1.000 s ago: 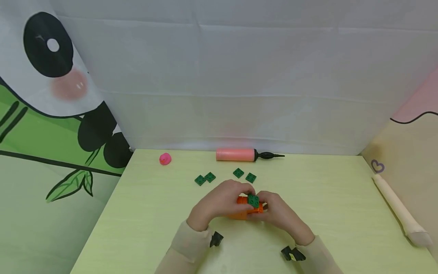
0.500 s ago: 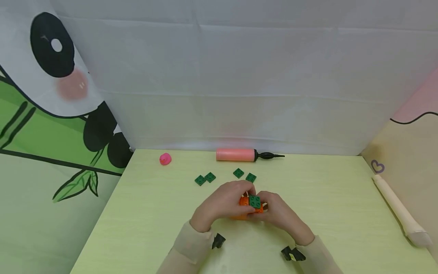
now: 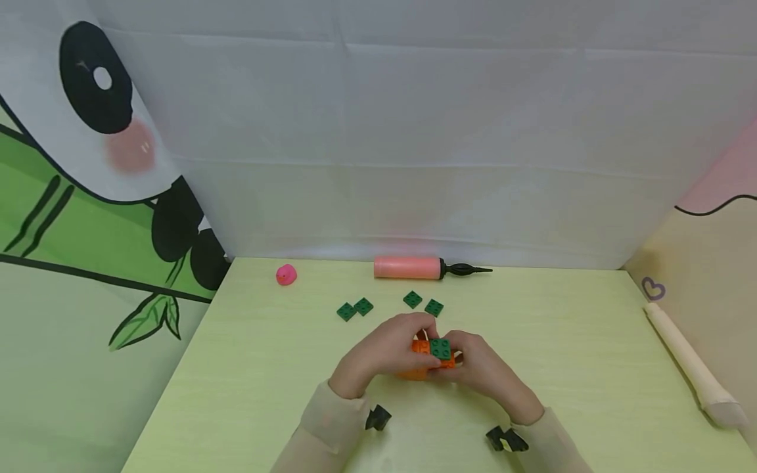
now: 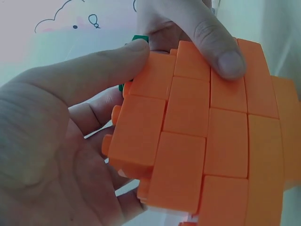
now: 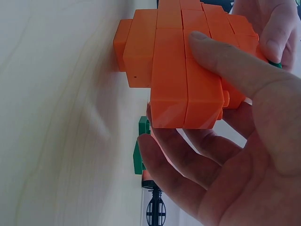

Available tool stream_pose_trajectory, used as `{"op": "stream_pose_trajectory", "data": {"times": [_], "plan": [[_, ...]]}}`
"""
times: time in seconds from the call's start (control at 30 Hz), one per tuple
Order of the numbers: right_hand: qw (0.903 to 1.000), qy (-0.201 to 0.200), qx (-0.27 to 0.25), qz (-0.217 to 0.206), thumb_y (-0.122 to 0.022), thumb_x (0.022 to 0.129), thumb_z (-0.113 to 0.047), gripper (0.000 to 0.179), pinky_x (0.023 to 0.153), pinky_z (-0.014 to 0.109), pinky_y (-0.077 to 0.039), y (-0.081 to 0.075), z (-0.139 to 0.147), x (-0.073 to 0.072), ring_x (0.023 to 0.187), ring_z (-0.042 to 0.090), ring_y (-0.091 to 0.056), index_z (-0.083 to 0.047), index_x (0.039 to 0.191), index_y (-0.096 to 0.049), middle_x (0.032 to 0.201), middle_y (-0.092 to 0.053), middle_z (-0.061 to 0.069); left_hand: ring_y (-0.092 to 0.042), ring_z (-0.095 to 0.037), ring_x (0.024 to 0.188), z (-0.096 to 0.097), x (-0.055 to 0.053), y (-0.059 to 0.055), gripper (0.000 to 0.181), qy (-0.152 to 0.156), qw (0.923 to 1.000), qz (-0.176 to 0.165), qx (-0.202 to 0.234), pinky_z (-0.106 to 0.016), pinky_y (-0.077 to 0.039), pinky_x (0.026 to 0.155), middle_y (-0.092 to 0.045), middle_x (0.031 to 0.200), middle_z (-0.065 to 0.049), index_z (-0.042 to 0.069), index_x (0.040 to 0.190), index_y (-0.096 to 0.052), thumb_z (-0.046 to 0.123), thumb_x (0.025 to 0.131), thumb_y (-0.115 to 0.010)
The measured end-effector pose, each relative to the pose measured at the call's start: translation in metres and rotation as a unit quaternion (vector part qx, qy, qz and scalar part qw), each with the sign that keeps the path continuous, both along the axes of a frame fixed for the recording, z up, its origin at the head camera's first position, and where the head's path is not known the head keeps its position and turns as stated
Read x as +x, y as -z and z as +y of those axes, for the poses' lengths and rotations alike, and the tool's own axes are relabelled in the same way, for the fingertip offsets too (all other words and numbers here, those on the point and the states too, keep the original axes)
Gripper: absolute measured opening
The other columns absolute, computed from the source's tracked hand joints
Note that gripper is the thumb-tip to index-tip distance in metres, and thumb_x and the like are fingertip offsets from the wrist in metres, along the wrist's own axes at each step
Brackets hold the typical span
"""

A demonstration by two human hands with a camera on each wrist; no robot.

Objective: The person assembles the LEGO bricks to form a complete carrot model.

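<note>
My left hand (image 3: 387, 345) pinches a small square green brick (image 3: 440, 349) with studs between thumb and fingers. That brick sits at the top of a stepped block of orange bricks (image 4: 183, 113), and in the left wrist view only its edges show past the thumb. From the right, my right hand (image 3: 481, 364) grips the orange block, thumb on its near face and fingers behind, as the right wrist view shows. Whether the green brick is fully pressed onto the studs, I cannot tell. The hands cover much of the block in the head view.
Several loose green bricks (image 3: 363, 306) lie beyond my hands on the pale table (image 3: 266, 394). Farther back are a pink hand pump (image 3: 408, 267) with a black end and a small pink toy (image 3: 286, 274). A long cream club-shaped object (image 3: 692, 364) lies along the right edge.
My left hand has shifted slightly right. The green brick has moved a little right and down and now lies squarer over the orange block. My right hand has stayed in place.
</note>
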State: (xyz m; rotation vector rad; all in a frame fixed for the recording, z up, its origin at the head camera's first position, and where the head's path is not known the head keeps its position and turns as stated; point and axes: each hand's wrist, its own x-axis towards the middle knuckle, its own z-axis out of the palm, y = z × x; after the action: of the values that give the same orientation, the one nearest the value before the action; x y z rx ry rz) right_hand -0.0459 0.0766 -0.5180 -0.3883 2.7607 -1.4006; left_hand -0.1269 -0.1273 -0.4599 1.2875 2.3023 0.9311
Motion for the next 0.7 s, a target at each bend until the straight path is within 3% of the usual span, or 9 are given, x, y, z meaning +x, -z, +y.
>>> {"op": "stream_pose_trajectory", "data": {"times": [0.23, 0.7], "plan": [[1.0000, 0.000, 0.006, -0.002, -0.090, 0.085, -0.027, 0.020, 0.077, 0.031, -0.057, -0.0016, -0.0001, -0.0006, 0.088, 0.012, -0.064, -0.023, 0.088, -0.071, 0.092, -0.066, -0.012, -0.055, -0.009, 0.081, 0.0008, 0.0019, -0.0013, 0.028, -0.014, 0.9997, -0.020, 0.000, -0.027, -0.047, 0.072, -0.062, 0.090, 0.011, 0.021, 0.091, -0.060, 0.023, 0.088, -0.087], [0.9999, -0.003, -0.007, -0.008, -0.090, 0.085, -0.025, 0.018, 0.077, 0.029, -0.058, 0.0021, 0.0018, -0.0023, 0.090, 0.012, -0.065, -0.022, 0.091, -0.073, 0.095, -0.067, -0.011, -0.054, -0.009, 0.078, 0.0039, 0.0037, -0.0041, 0.027, -0.023, 0.9992, 0.010, -0.032, -0.026, -0.045, 0.068, -0.061, 0.088, 0.010, 0.021, 0.092, -0.060, 0.025, 0.087, -0.087]]}}
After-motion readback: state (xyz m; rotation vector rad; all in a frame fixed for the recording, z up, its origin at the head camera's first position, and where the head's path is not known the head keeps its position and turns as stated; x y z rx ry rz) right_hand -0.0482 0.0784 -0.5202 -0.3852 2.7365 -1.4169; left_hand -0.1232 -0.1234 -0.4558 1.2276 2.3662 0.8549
